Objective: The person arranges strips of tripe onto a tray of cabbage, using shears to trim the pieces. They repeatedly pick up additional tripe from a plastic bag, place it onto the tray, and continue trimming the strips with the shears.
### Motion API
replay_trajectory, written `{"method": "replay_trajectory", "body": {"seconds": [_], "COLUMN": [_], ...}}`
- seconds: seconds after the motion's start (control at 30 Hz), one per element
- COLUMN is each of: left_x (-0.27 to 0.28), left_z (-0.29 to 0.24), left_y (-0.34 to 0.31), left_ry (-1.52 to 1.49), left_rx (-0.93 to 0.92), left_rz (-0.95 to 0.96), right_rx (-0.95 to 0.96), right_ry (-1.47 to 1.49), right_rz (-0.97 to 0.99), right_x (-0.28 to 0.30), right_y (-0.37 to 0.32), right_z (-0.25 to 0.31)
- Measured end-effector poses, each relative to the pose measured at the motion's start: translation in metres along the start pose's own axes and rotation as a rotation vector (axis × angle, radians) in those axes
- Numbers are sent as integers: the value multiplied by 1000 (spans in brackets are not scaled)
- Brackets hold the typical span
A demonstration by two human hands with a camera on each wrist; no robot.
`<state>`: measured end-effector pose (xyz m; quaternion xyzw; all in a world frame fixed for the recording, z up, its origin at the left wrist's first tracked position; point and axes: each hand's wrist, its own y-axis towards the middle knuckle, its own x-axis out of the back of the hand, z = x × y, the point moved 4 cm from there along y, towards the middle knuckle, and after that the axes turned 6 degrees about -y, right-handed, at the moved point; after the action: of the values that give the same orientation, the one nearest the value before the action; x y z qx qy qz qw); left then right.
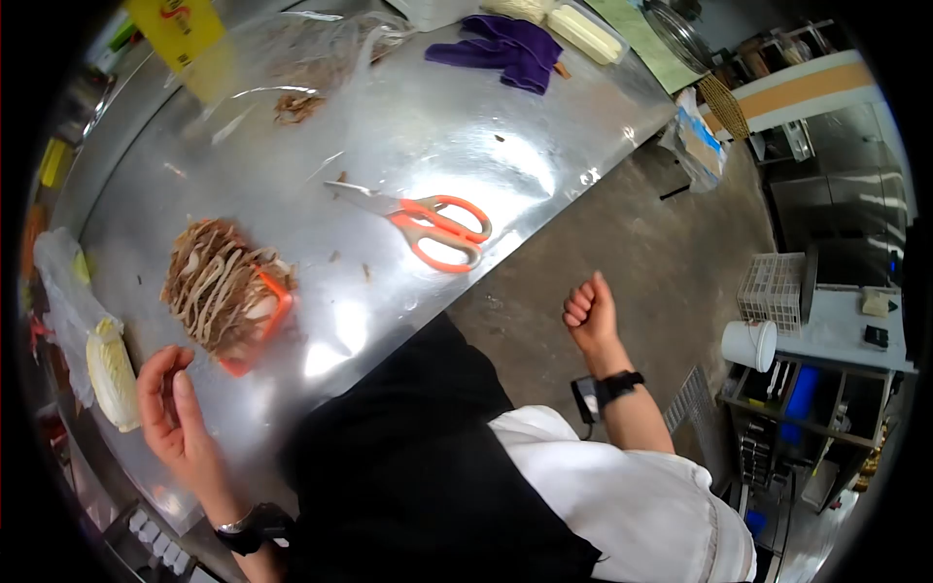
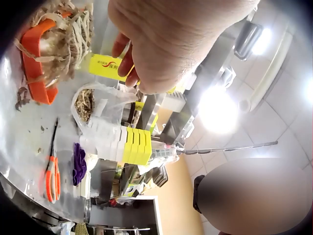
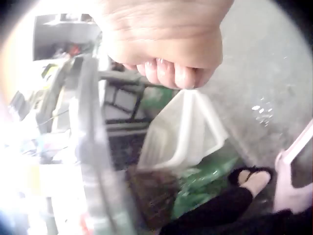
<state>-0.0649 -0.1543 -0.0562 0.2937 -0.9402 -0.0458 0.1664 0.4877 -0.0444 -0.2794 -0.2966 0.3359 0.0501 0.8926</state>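
On the metal table, a heap of brown and beige strips (image 1: pixel 212 282) fills an orange-rimmed container (image 1: pixel 282 301). My left hand (image 1: pixel 175 413) hovers beside its near edge, fingers loosely bent, thumb apart, holding nothing. In the left wrist view the heap of strips (image 2: pixel 68 46) is beyond that hand (image 2: pixel 161 44). My right hand (image 1: pixel 591 313) is off the table, over the floor, with fingers curled into the palm and thumb up. No object shows in it in the right wrist view either. Orange-handled scissors (image 1: pixel 442 228) lie near the table edge between the hands, blades pointing away.
A pale elongated cabbage (image 1: pixel 112 374) lies left of my left hand. A purple cloth (image 1: pixel 510 53) and a white tray (image 1: pixel 586 34) sit at the far end, near a clear plastic bag (image 1: pixel 292 58) with brown strips. A white bucket (image 1: pixel 748 345) stands to the right.
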Motion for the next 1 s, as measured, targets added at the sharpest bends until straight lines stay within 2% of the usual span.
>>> {"method": "replay_trajectory", "body": {"seconds": [0.03,0.1,0.13,0.17,0.2,0.23,0.3,0.4,0.47,0.63,0.83,1.0], "left_x": [-2,-16,-23,-29,-36,-41,-45,-42,-33,-11,-13,-21], "left_z": [1,-3,-2,0,-2,-6,-22,-45,-45,-28,9,15], "left_y": [0,0,-1,-2,-2,-1,0,5,3,-5,-10,-5], "left_ry": [-24,-95,-127,-158,-124,-85,-60,-8,38,208,-52,-138], "left_rx": [10,-33,-3,27,-17,-57,-144,-287,-303,-268,-95,-86], "left_rz": [4,70,97,121,169,209,234,175,101,-56,-92,-122], "right_rx": [33,59,36,10,-22,-63,-207,-310,-375,-327,-222,-81], "right_ry": [-14,-104,-139,-176,-154,-133,-131,-155,-165,-309,-554,-653], "right_rz": [99,129,204,282,466,653,714,822,893,922,949,964], "right_x": [-62,-162,-207,-247,-284,-319,-370,-425,-445,-464,-468,-474], "right_y": [-3,-10,-11,-9,-3,1,7,10,11,8,-4,-7], "right_z": [16,32,36,34,26,18,-4,-39,-63,-99,-109,-111]}}
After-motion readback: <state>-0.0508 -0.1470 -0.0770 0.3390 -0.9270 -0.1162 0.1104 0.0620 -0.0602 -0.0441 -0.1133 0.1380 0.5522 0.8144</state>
